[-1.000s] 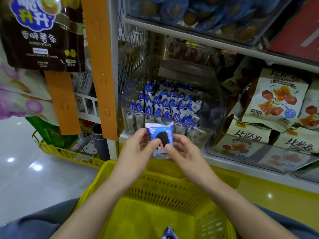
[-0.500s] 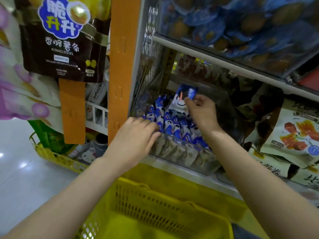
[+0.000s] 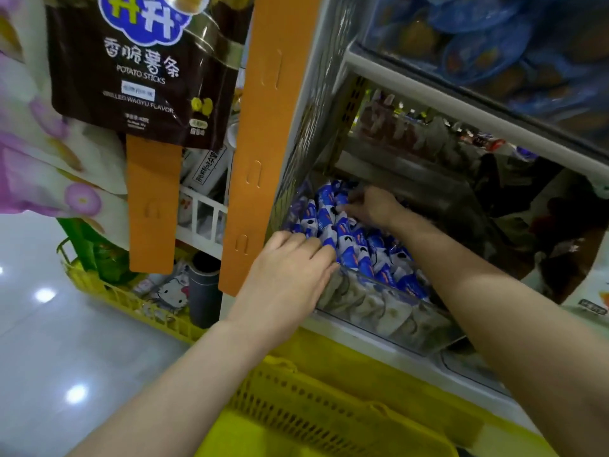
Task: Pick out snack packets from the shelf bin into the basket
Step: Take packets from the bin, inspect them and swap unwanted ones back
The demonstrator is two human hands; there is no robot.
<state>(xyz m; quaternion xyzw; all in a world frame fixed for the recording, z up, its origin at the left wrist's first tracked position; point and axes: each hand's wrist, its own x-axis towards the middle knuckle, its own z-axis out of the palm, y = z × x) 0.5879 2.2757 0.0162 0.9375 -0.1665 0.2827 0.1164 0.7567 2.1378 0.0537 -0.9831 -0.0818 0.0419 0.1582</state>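
Down from mid-air since half a second ago, our right hand [image 3: 372, 206] has sunk to the back of the shelf bin [image 3: 395, 316]. Its fingers curl among upright blue-and-white snack packets [image 3: 349, 245], perhaps pinching one; we cannot tell. Our left hand [image 3: 290, 275] lies open on the front packets, nearer the basket [image 3: 296, 400] below.

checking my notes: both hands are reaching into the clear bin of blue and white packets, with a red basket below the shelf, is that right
Not quite: the basket is yellow, not red, as the head view shows. The rest holds: the left hand and the right hand both reach into the clear bin of blue and white packets, with the basket below the shelf.
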